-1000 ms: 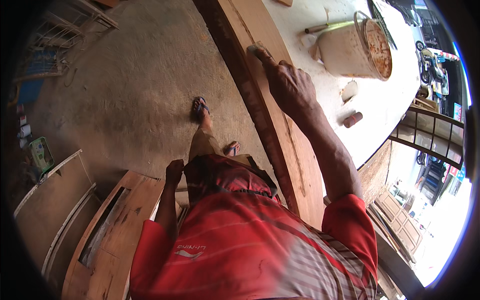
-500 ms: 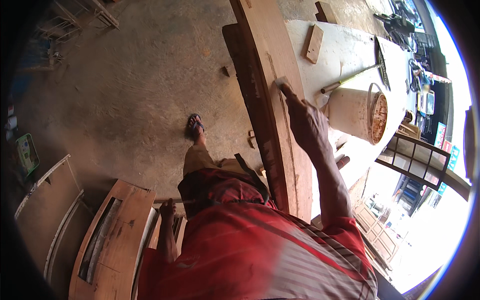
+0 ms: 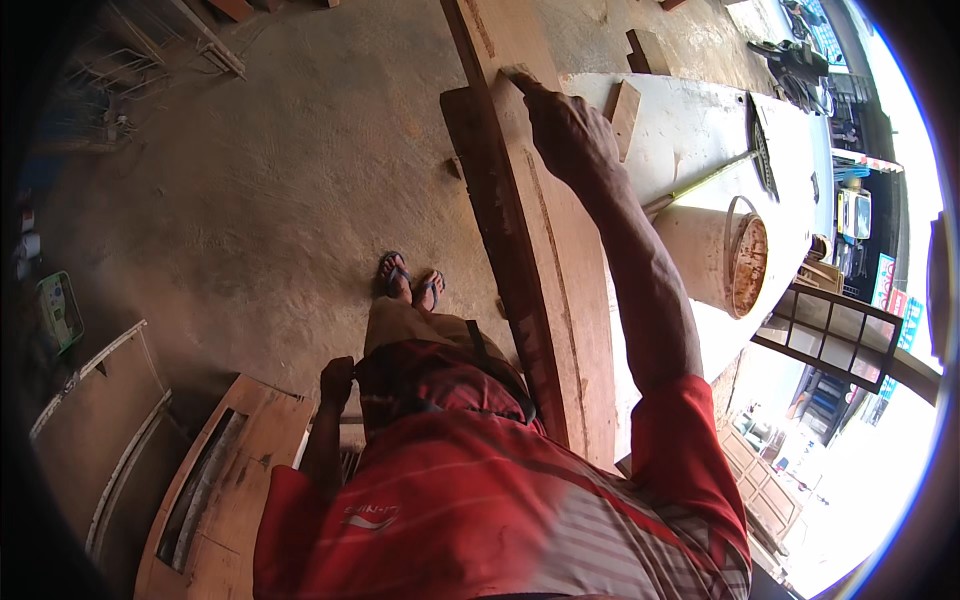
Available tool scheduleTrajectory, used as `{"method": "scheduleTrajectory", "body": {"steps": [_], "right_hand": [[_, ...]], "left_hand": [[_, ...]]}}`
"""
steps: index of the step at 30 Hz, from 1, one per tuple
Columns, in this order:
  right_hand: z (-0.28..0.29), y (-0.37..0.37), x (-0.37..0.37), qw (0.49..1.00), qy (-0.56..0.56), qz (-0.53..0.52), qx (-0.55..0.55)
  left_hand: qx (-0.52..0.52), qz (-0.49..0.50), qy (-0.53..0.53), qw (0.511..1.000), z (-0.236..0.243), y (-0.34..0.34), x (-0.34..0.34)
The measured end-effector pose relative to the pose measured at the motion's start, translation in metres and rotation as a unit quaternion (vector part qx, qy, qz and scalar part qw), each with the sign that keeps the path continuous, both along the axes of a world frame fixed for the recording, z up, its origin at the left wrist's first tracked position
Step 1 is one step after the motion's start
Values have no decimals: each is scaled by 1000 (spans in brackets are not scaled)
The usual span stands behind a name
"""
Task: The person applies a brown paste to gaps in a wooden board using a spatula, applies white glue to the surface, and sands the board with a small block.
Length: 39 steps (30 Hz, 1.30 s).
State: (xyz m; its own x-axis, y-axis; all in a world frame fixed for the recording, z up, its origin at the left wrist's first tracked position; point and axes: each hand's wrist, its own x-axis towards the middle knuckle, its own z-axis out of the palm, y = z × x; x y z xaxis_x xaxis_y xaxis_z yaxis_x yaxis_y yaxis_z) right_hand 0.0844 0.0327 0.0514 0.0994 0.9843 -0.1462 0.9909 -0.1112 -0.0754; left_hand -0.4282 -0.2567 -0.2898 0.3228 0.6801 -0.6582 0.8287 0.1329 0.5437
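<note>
My right arm reaches forward over a long wooden board [image 3: 560,235] with a dark seam along its face. At the board's far part, my right hand [image 3: 572,130] is closed on a small flat scraper-like piece [image 3: 517,76]. Its end meets the board beside the seam, and its exact kind is too small to tell. My left hand [image 3: 338,380] hangs low at my left side, fingers curled, with nothing visible in it. Right of the board, a whitish bucket [image 3: 690,250] lies on its side, smeared brown inside.
A white tabletop [image 3: 690,120] carries the bucket, a small wood block [image 3: 624,115], a greenish stick [image 3: 700,182] and a dark handsaw-like tool [image 3: 762,150]. A darker plank [image 3: 485,190] runs along the board's left side. A slotted wooden piece [image 3: 235,470] stands at lower left.
My right hand has slid farther forward along the board with the small piece. My left hand has risen slightly. My second foot now shows beside the first.
</note>
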Motion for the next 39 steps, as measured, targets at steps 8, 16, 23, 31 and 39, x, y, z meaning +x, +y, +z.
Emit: {"method": "scheduleTrajectory", "body": {"steps": [8, 16, 23, 31, 39], "right_hand": [[3, -27, -3, 1000, 16, 9, 11], [0, 7, -13, 997, 60, -42, -33], [8, 63, -9, 997, 23, -61, -50], [8, 107, -22, 995, 32, -85, -48], [15, 101, -32, 992, 24, -95, -73]], "left_hand": [[-154, 300, -114, 935, 13, 1, -8], [-141, 245, -84, 956, 41, 166, 46], [-78, 142, -229, 960, 97, 308, 159], [32, 57, -419, 905, 185, 336, 300], [-44, 134, -549, 824, 202, 346, 347]]}}
